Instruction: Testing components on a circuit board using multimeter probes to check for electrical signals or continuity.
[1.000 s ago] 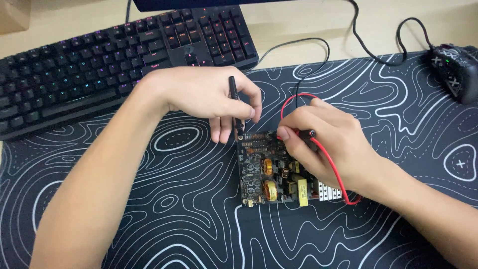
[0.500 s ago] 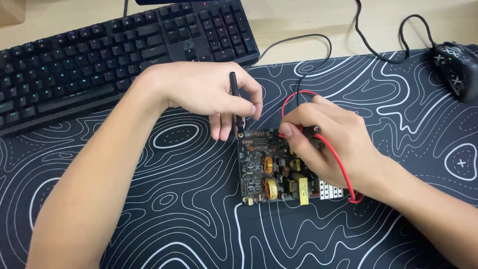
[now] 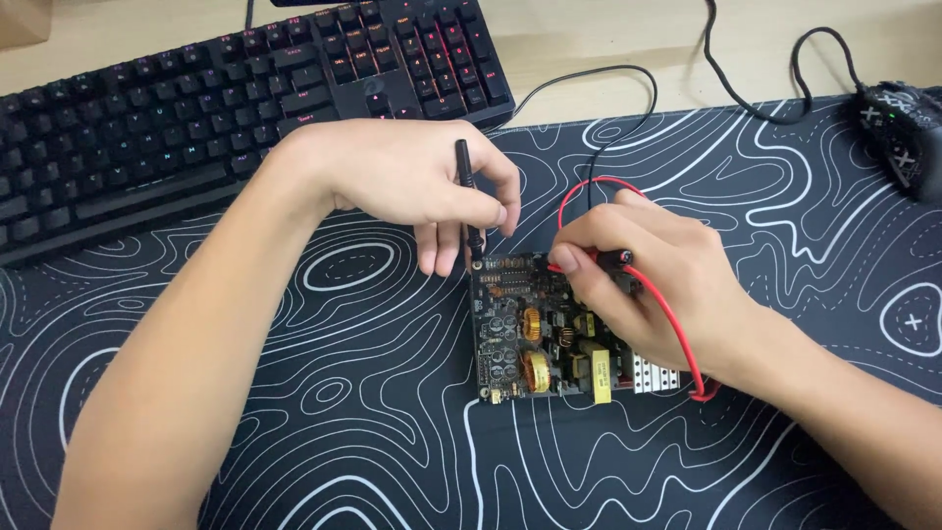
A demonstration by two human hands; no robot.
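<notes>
A dark circuit board (image 3: 535, 334) with copper coils and a yellow block lies on the black desk mat (image 3: 343, 412). My left hand (image 3: 412, 191) holds a black test probe (image 3: 467, 196) upright, its tip touching the board's top left corner. My right hand (image 3: 648, 280) grips a red test probe (image 3: 601, 259) pressed onto the board's upper right part. The red lead (image 3: 677, 314) loops over that hand and down past the board's right edge.
A black keyboard (image 3: 196, 108) with coloured backlit keys lies at the back left. A black mouse (image 3: 898, 132) sits at the far right edge. Black cables (image 3: 628, 83) run across the wooden desk behind the mat.
Both hands and both probes stay on the board. The view has shifted very slightly; nothing else moved.
</notes>
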